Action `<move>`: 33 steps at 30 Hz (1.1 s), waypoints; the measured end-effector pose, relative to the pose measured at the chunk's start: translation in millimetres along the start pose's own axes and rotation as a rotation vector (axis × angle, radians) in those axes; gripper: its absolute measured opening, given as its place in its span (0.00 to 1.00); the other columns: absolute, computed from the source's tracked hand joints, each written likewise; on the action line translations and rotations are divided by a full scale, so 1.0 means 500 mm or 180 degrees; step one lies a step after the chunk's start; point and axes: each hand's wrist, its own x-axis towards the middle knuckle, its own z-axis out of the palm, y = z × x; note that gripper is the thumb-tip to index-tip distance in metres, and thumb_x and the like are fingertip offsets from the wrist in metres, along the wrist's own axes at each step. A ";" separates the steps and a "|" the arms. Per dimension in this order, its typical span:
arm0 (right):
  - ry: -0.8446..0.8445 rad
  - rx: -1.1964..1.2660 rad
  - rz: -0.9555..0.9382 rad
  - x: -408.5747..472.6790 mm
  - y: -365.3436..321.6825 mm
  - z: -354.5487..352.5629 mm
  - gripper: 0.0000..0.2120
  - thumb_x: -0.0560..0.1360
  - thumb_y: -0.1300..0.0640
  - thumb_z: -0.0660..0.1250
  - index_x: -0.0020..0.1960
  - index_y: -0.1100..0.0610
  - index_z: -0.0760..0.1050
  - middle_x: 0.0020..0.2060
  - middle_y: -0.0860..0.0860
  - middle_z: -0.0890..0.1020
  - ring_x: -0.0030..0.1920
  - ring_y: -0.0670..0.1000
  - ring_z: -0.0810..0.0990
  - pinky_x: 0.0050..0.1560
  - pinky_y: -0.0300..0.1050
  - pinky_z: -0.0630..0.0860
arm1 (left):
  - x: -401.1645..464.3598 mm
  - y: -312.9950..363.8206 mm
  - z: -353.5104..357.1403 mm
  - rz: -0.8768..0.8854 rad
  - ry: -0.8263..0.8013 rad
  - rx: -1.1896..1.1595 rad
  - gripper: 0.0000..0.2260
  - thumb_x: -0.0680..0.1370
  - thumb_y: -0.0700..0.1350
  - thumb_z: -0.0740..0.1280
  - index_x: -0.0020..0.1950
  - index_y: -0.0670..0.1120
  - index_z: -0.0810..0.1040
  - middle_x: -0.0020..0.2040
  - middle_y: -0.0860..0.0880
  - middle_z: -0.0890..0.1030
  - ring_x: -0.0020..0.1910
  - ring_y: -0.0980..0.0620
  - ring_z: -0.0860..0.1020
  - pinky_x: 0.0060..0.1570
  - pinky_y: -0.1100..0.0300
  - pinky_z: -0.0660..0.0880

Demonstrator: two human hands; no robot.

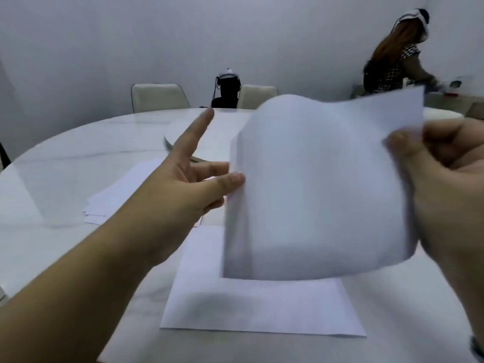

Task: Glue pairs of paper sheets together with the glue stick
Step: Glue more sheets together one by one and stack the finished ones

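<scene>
Nearest the camera, the left forearm runs in from 8 o'clock to the left hand point(188, 179), whose fingers are spread and straight, thumb tip just touching the left edge of the raised sheet point(314, 184). At 3 o'clock the right hand point(440, 184) pinches that sheet's right edge between thumb and fingers. The raised sheet hangs in the air above the tabletop point(65, 158), bowed and blurred, its long axis roughly upright and its upper right corner pointing toward 1 o'clock. Below it, 1 flat sheet point(262, 305) lies at 6 o'clock, long axis toward 12 o'clock. A stack of sheets point(123, 189) lies at 9 o'clock. No glue stick shows. Held by 1 edge only, the raised sheet could flop, crease or land skewed on the flat sheet, leaving the edges mismatched.
</scene>
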 end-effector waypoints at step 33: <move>-0.1441 -0.0774 0.2051 -0.142 0.099 0.012 0.20 0.52 0.43 0.75 0.44 0.40 0.84 0.36 0.45 0.87 0.35 0.48 0.86 0.33 0.41 0.80 | -0.095 -0.083 -0.095 -0.1205 0.0041 0.1855 0.14 0.66 0.46 0.77 0.42 0.65 0.81 0.36 0.57 0.82 0.31 0.55 0.79 0.33 0.65 0.73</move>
